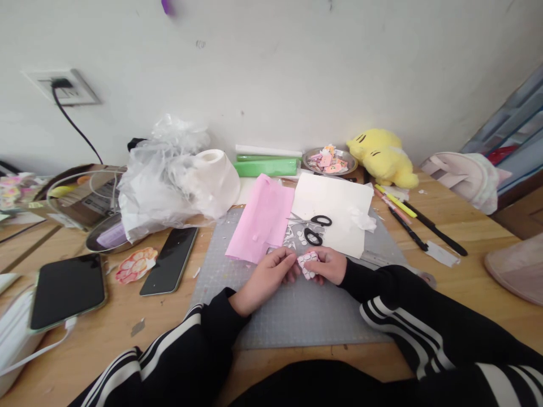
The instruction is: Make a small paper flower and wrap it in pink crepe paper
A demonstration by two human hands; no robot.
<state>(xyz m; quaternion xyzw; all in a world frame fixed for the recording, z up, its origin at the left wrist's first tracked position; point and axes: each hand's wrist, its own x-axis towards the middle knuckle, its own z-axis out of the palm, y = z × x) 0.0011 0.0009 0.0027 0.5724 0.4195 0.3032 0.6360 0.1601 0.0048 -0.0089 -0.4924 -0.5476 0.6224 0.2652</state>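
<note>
Pink-and-white paper, a small piece patterned with rounded outlines (307, 264), sits pinched between the thumb and fingers of the right hand (330, 265), above the grey cutting mat (305, 322). The left hand (269, 277) is just beside it, fingers curled in towards the thumb; whether they grip anything I cannot tell. Just beyond lie black-handled scissors (313, 221), between a pink sheet (265, 217) and white paper (328, 198). Near the wall, a round metal dish (306, 164) holds a heap of pink, white and orange cut-outs (328, 161). To the left, a metal bowl (90, 242) contains something pale purple (112, 233), next to a translucent plastic bag (148, 192); a white roll (214, 181) stands against or inside the bag, unclear which. Farther left, a brown cardboard piece (80, 198) rests in a basket (63, 172).
</note>
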